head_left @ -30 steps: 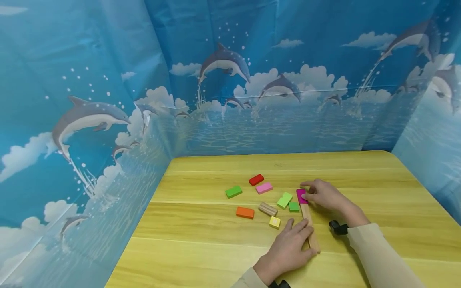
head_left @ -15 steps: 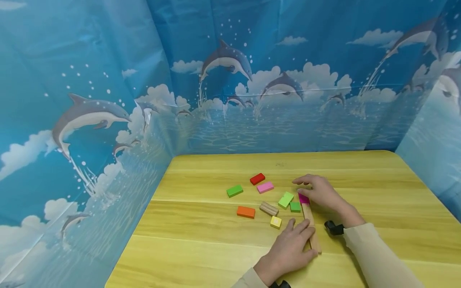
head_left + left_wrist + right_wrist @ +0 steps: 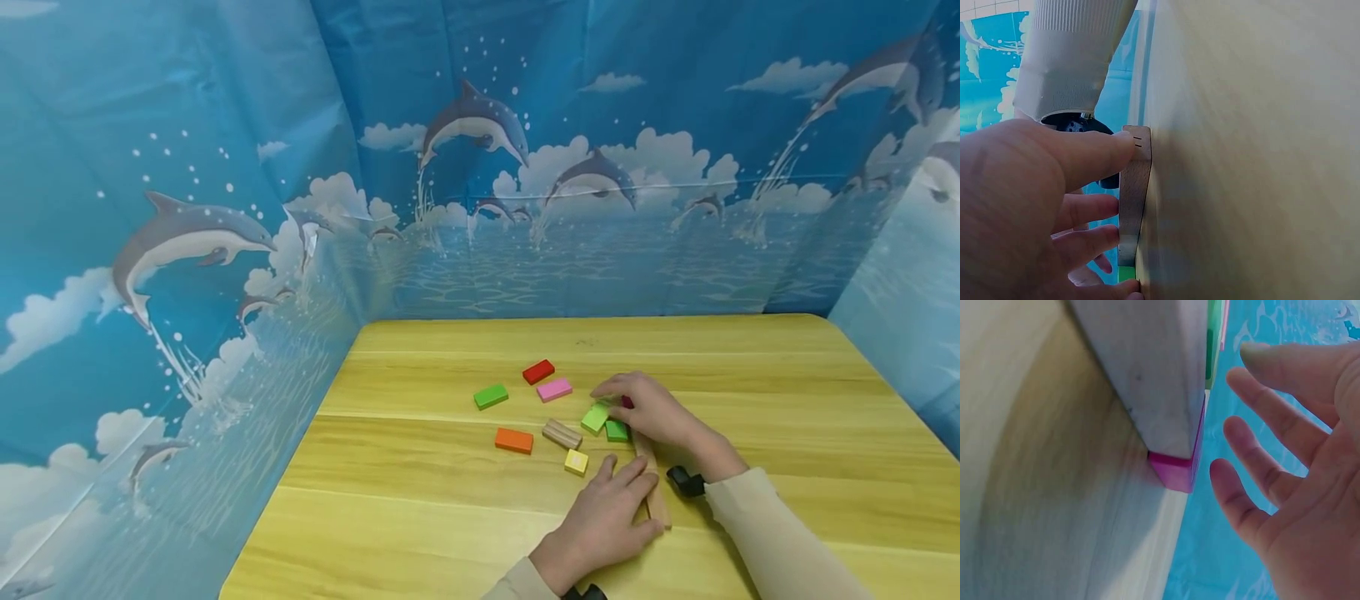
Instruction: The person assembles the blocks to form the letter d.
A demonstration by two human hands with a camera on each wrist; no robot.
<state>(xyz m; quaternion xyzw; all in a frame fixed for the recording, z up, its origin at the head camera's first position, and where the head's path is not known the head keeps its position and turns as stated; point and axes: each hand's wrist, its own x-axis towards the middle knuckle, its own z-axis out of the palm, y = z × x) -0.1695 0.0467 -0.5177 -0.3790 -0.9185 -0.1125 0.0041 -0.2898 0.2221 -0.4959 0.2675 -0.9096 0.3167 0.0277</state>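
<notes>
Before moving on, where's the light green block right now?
In the head view, the light green block lies right of centre on the table, left of the small darker green block, by the right hand.

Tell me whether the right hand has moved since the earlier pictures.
Yes, leftward: in the head view, the right hand has moved across the magenta block towards the lime-green block, which has stayed put.

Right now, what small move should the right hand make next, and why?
Probably lower the thumb and index finger of the right hand onto the light green block: that hand looks empty, and its fingertips are close to that block. The left hand rests on the wooden strip, with the magenta block at its far end.
</notes>
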